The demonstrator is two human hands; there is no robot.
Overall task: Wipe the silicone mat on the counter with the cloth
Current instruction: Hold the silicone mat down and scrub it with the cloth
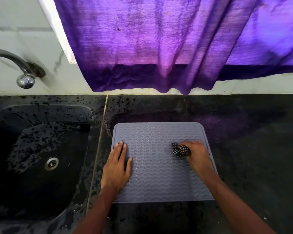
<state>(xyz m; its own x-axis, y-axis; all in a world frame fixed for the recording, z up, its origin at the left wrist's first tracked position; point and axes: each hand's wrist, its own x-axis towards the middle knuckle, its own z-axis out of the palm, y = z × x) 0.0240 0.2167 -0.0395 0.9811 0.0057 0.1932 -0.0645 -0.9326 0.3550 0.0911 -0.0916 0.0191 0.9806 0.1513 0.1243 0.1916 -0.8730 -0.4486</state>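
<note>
A grey silicone mat (157, 166) with a wavy ribbed surface lies flat on the black counter (252, 149). My left hand (117, 168) rests flat on the mat's left side, fingers straight. My right hand (195, 154) grips a bunched black-and-white checked cloth (179, 149) and presses it onto the mat near its right edge. Most of the cloth is hidden inside my fist.
A black sink (41, 157) with a metal drain (51, 163) sits left of the mat. A metal tap (22, 71) juts from the white wall above it. A purple curtain (159, 48) hangs over the counter's back edge.
</note>
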